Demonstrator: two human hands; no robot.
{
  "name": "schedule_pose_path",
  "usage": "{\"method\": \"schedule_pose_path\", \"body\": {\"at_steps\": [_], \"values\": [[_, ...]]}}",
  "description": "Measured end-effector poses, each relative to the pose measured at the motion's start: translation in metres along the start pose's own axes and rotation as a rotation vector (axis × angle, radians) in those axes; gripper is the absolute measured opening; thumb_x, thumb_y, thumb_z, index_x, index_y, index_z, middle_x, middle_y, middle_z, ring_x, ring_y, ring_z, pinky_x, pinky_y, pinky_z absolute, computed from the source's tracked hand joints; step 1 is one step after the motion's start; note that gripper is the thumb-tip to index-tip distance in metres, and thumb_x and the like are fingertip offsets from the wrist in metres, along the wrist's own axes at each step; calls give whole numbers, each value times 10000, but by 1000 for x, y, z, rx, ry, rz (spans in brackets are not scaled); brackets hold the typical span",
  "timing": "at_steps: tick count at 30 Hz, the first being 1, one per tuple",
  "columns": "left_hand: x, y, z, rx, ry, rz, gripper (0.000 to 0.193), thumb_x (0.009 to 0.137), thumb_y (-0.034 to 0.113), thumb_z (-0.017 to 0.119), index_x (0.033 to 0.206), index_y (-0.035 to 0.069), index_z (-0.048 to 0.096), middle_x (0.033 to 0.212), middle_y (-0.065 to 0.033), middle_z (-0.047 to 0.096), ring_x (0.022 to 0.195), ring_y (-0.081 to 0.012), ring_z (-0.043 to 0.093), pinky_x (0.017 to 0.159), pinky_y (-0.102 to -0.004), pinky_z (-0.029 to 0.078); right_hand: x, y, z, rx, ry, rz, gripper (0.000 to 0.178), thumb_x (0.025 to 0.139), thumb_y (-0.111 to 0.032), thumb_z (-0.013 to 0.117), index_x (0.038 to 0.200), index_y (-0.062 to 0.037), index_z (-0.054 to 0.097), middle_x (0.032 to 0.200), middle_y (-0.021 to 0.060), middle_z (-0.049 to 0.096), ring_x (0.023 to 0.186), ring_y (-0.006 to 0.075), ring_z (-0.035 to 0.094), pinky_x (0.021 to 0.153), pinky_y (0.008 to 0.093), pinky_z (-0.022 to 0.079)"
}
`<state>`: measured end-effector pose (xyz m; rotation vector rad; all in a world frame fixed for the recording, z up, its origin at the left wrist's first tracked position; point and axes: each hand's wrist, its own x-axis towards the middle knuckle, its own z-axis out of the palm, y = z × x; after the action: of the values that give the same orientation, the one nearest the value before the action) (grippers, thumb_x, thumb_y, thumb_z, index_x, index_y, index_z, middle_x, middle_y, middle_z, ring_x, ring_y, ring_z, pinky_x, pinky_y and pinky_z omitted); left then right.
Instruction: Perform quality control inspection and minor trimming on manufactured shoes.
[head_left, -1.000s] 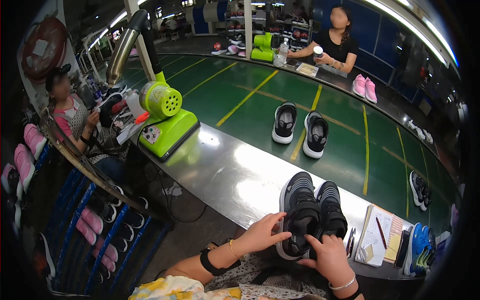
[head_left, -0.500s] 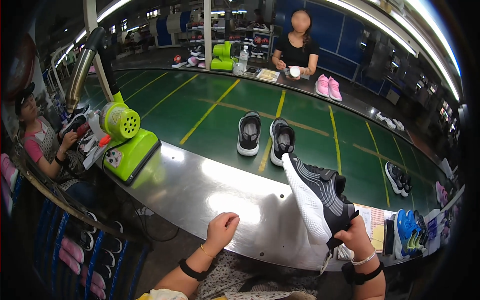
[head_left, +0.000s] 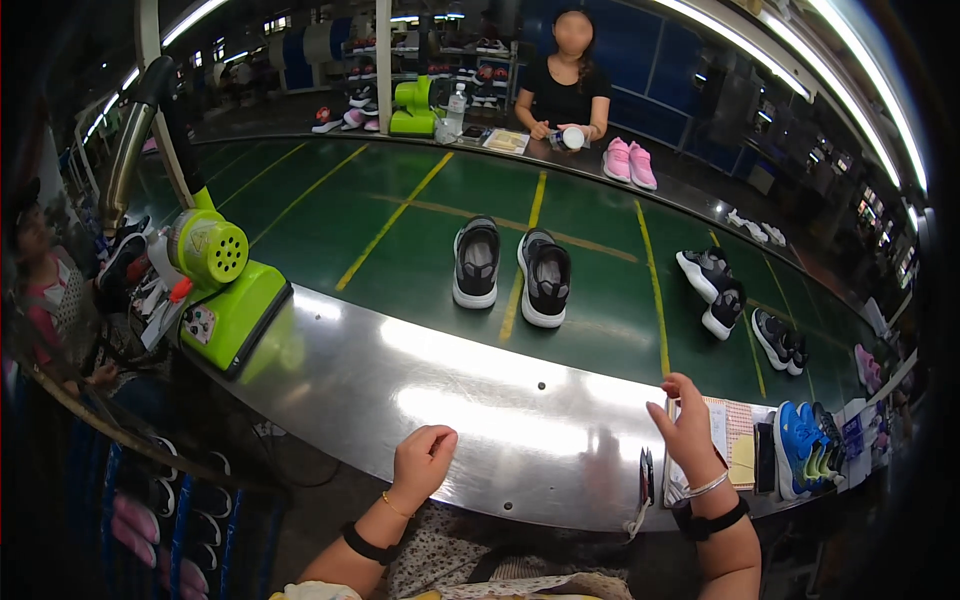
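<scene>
My right hand (head_left: 688, 432) is raised over the right end of the steel ledge, thumb and fingers apart, holding nothing. Beyond it on the green belt, two black sneakers with white soles (head_left: 712, 288) lie at an angle, one overlapping the other. My left hand (head_left: 424, 466) hovers above the near edge of the steel ledge (head_left: 430, 372) with its fingers curled in and no object showing. Farther off, a left black sneaker (head_left: 476, 262) and a right black sneaker (head_left: 546, 278) stand upright side by side on the belt, slightly apart.
A bright green blower machine (head_left: 235, 290) stands at left. Notebook pages (head_left: 740, 440), a slim dark tool (head_left: 647, 478) and blue sneakers (head_left: 796, 450) sit at right. Another black pair (head_left: 778, 340) lies farther along. Across the belt, a person (head_left: 565, 90) sits near pink shoes (head_left: 629, 163).
My right hand has let go of the black and white sneaker it held. A black pair now lies on the belt beyond it. My left hand stays curled; the view has shifted a little.
</scene>
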<state>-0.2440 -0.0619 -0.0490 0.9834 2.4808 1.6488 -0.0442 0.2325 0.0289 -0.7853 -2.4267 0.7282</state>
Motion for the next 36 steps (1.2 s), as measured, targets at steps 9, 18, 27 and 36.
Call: {"method": "schedule_pose_path", "body": {"at_steps": [9,18,27,36], "values": [[1,2,6,7,9,25,130,823,119,613,836,-6,644,741,-117,635,621,-201,600,578,-295,475,-110,-21,85,-179,-61,-203,373,706,-192,694,1049,-81,600,1148,131,542,1093,320,487,924,436,372],[1,-3,4,28,23,-23,132,833,139,615,836,10,644,730,-124,626,632,-216,609,593,-301,475,-105,-18,88,-81,-53,-157,326,731,-193,679,1027,-74,617,1159,131,538,1097,327,477,929,432,361],[3,-2,5,70,14,2,135,833,132,619,838,-1,641,740,-125,633,637,-213,610,594,-298,471,-106,-20,88,-51,-32,-131,320,724,-172,684,1019,-71,613,1151,128,538,1093,323,478,926,429,361],[3,-5,6,59,22,15,136,833,126,619,837,-7,644,738,-123,635,637,-205,611,593,-295,474,-105,-22,87,-62,-23,-139,312,731,-180,679,1016,-69,618,1150,126,542,1095,320,480,928,429,361]]}}
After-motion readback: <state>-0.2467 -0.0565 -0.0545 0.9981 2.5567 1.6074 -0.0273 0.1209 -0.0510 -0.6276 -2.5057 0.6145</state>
